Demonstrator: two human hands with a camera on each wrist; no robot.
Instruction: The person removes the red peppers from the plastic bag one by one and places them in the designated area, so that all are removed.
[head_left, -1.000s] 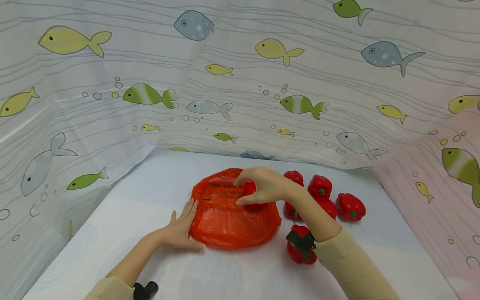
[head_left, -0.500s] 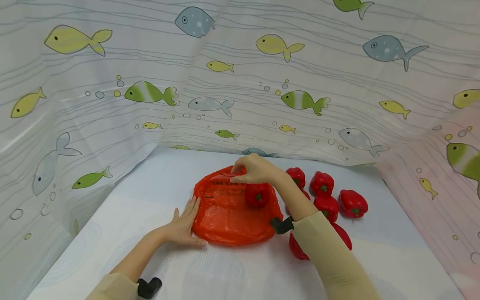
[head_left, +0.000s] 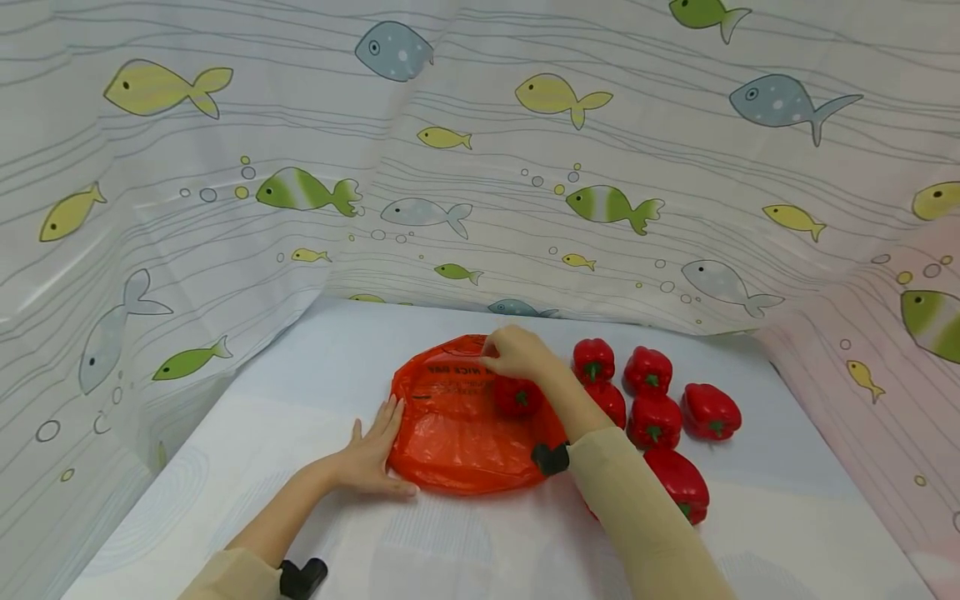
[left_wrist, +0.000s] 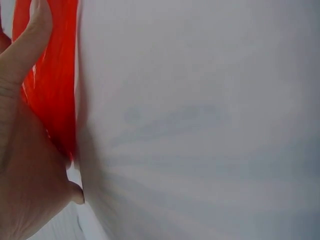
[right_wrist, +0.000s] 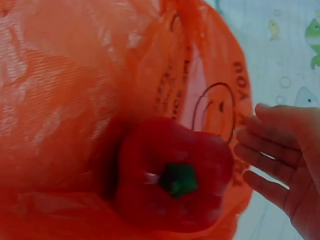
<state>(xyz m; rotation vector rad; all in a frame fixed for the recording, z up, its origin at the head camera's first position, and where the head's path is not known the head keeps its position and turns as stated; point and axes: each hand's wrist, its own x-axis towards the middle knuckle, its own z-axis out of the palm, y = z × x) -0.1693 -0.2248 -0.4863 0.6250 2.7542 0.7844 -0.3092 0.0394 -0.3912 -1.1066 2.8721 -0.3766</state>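
Observation:
An orange-red plastic bag (head_left: 457, 446) lies spread open on the table, with black printing on its back wall. Inside, at its right side, sits a red bell pepper (head_left: 516, 402), its green stem (right_wrist: 178, 180) plain in the right wrist view. My left hand (head_left: 369, 457) rests against the bag's left rim, fingers and thumb spread. Over the back right part of the bag is my right hand (head_left: 517, 354), above the pepper and apart from it. In the right wrist view its fingers (right_wrist: 265, 186) are extended beside the bag's rim and hold nothing.
Right of the bag several red bell peppers (head_left: 654, 419) stand in a loose group, one more (head_left: 681, 483) nearer the front. My right sleeve (head_left: 637, 508) partly covers another. A fish-patterned curtain (head_left: 480, 167) hangs behind the white table (head_left: 300, 375) and along both sides.
My right hand lets go of the bell pepper inside the bag and lifts slightly up and back. The pepper stays in the bag. My left hand keeps its place at the rim.

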